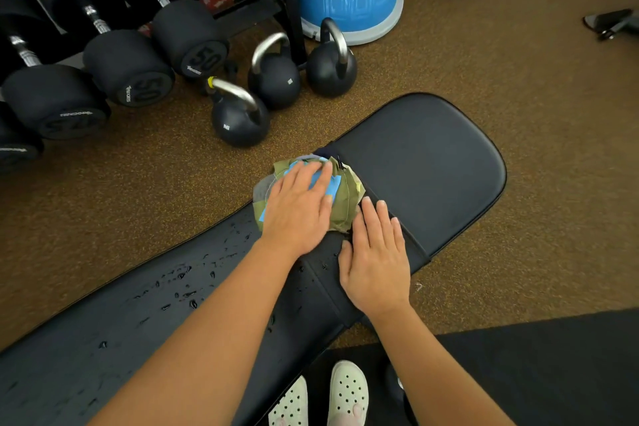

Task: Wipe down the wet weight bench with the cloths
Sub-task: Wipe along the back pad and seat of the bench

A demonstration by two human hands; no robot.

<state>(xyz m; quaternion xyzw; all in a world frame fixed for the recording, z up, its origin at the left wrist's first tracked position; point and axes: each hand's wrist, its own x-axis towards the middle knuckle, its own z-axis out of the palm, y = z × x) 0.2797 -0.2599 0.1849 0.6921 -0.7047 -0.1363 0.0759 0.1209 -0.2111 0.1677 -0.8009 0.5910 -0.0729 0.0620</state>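
Now, left hand [299,204] flat on cloths [346,199], right hand [377,263] flat on wet bench [432,162], kettlebells [274,81] beyond

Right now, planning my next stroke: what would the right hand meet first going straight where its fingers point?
Probably the edge of the bunched green and blue cloths, just ahead of the right hand; past that, bare black bench pad.

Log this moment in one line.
left hand: pressing cloths | right hand: flat beside them | bench: droplets on long pad
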